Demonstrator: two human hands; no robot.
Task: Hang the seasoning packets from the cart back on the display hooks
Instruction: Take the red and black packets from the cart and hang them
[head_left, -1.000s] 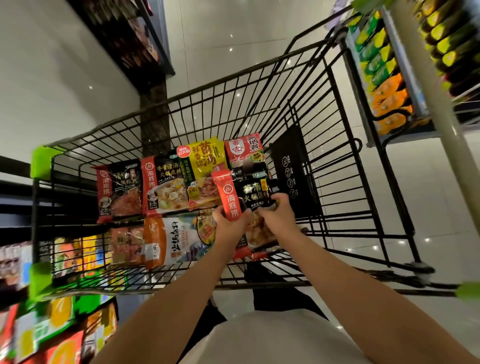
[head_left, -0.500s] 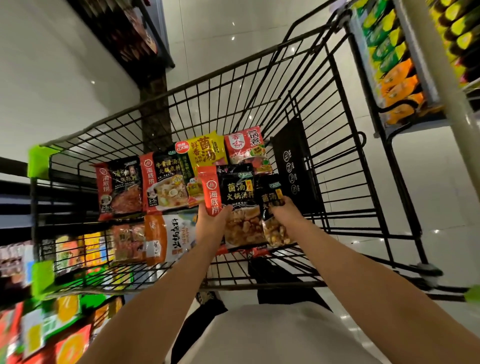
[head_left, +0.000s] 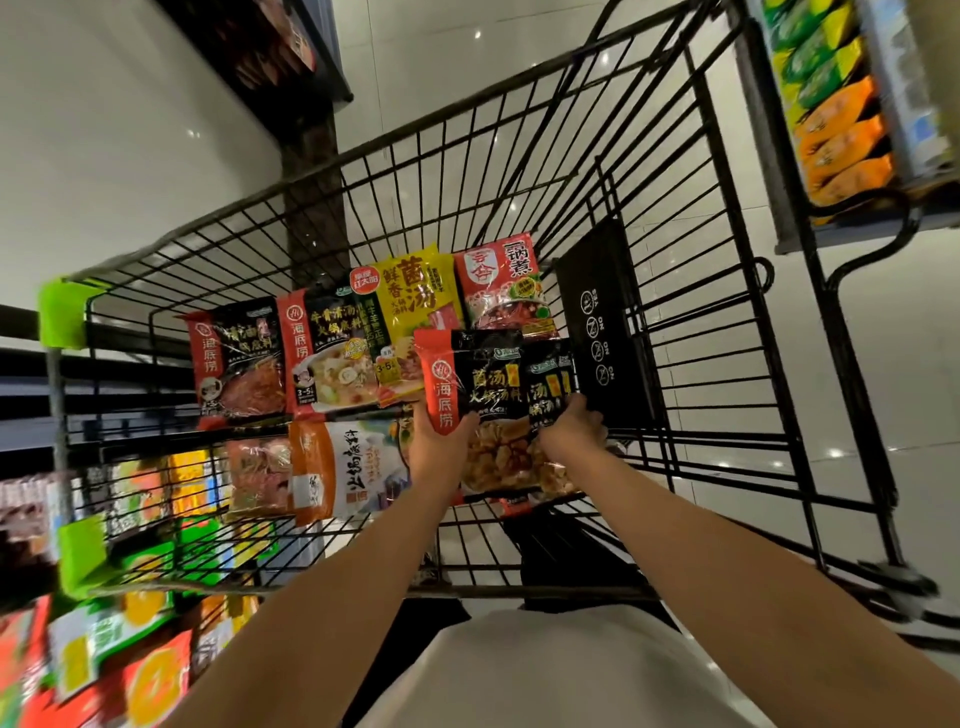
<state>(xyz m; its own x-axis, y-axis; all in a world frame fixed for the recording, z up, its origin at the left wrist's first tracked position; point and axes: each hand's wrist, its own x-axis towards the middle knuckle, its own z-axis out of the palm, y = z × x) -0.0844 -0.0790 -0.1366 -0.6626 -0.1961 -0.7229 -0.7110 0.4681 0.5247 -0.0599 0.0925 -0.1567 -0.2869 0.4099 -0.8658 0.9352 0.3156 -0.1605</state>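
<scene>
Inside the black wire cart (head_left: 691, 291) lie several seasoning packets: a black and red one (head_left: 236, 358), a soup packet (head_left: 332, 358), a yellow one (head_left: 410, 301), a red one (head_left: 501, 283) and an orange and white one (head_left: 345, 467). My left hand (head_left: 439, 441) grips the red left edge of a black mushroom soup packet (head_left: 483, 395) held above the cart floor. My right hand (head_left: 569, 434) grips a second matching black packet (head_left: 548, 387) that overlaps the first on its right.
A black plastic child-seat flap (head_left: 605, 332) stands just right of my hands. Display racks with hanging packets flank the cart at lower left (head_left: 104, 623) and upper right (head_left: 831, 104). A dark shelf (head_left: 270, 47) stands beyond the cart. Glossy white floor tiles surround it.
Both hands have lifted the black packets up from the cart floor, and a second matching packet has fanned out to the right under my right hand.
</scene>
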